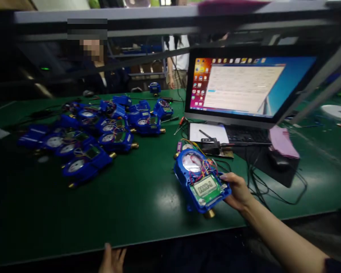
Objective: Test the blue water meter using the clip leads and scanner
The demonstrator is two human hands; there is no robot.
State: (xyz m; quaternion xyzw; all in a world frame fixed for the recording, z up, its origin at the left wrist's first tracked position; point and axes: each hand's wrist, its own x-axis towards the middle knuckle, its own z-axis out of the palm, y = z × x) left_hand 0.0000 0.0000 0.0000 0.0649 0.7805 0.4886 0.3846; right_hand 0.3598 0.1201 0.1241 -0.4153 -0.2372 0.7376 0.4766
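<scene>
At the bottom edge, left of centre, the left hand (112, 259) shows only its fingers, spread loosely and holding nothing, at the near rim of the green table (136, 212). Right of centre, the right hand (238, 191) grips the lower right corner of an open blue meter (201, 178), fingers clamped on its edge; the meter lies just left of the hand. Behind stands a monitor (244, 85). More meters (96, 132) cluster at centre left. A person (93, 64) sits at upper left.
</scene>
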